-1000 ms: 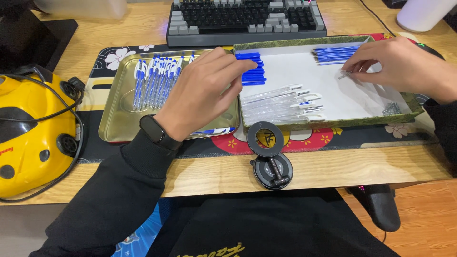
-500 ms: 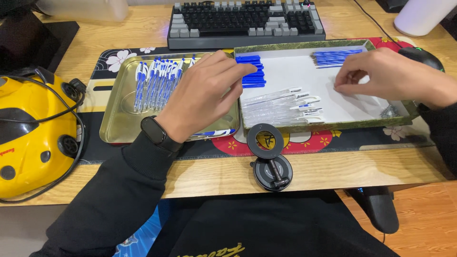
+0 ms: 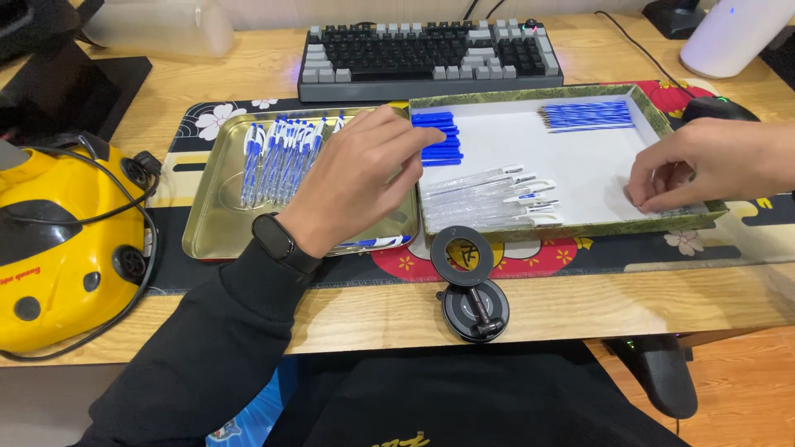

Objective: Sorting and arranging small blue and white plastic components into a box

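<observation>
The left hand (image 3: 356,178) hovers palm-down over the right part of a shallow gold metal tray (image 3: 217,217), its fingers loosely spread and reaching toward a stack of blue pen caps (image 3: 439,139); it grips nothing that can be seen, and whether the fingertips touch the caps cannot be told. The caps lie at the left edge of a white-lined box tray with a patterned green rim (image 3: 580,161). Just below them in that box lies a bundle of clear pen barrels (image 3: 497,199), and in the far corner a row of blue refills (image 3: 586,116). The right hand (image 3: 704,170) rests at the box's near right edge, fingers curled and pinched together; what they hold, if anything, is too small to tell.

In the gold tray, beside the left hand, stands a row of assembled blue-and-white pens (image 3: 281,153). Both trays sit side by side on a dark floral desk mat (image 3: 580,252) spread across a light wooden desk (image 3: 373,310). A black round stand (image 3: 470,285) lies at the mat's near edge. Behind the trays sits a grey and black keyboard (image 3: 431,54); a yellow helmet-like device with black cables (image 3: 62,248) lies at far left, and a white cylinder (image 3: 733,33) stands at far right.
</observation>
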